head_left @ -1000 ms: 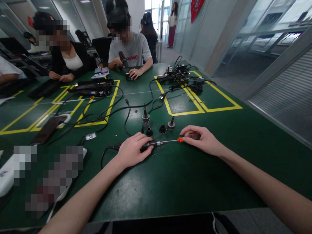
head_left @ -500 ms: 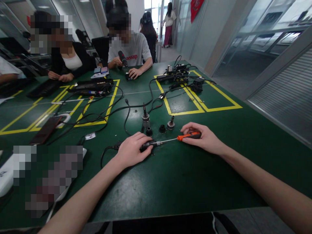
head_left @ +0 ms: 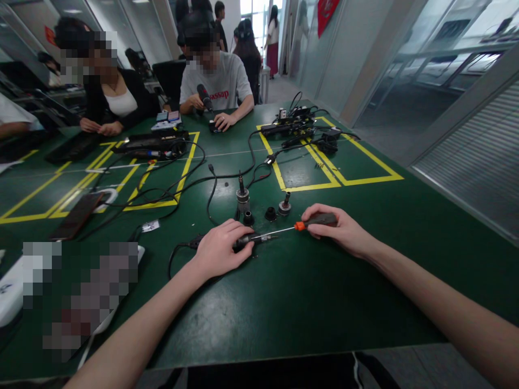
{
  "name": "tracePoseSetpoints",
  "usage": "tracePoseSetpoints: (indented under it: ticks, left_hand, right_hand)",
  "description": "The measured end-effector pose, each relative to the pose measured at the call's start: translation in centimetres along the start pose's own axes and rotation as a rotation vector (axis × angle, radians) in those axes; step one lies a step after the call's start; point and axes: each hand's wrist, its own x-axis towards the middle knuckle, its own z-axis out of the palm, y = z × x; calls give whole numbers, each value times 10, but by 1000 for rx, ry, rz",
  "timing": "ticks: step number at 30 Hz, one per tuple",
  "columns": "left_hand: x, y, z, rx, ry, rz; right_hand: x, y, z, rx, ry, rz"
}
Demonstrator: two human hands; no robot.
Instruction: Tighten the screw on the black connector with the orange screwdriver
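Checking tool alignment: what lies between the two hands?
In the head view, only the screwdriver: its thin metal shaft spans the gap from the right hand, on the handle, to the small dark part under the left hand.

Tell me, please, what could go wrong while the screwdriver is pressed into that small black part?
The screwdriver tip might slip off the small black part toward the left hand pinning it. The right hand could also knock the loose fittings standing just behind the shaft.
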Motion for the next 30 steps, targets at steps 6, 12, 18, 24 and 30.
tracePoseSetpoints:
  ticks: [6, 12, 18, 24, 30]
  left_hand:
    - [0, 1, -1, 4, 4, 7]
    - [0, 1, -1, 3, 11, 21]
    - [0, 0, -1, 13, 11, 27]
    - [0, 0, -1, 20, 8, 35]
    - [0, 0, 0, 10, 7, 30]
  right_hand:
    - [0, -1, 2, -13, -21, 41]
    - [0, -7, -3, -212, -28, 1]
    - [0, -4, -3, -176, -81, 44]
    - [1, -3, -2, -190, -13, -12]
    - [0, -4, -2, -229, -53, 35]
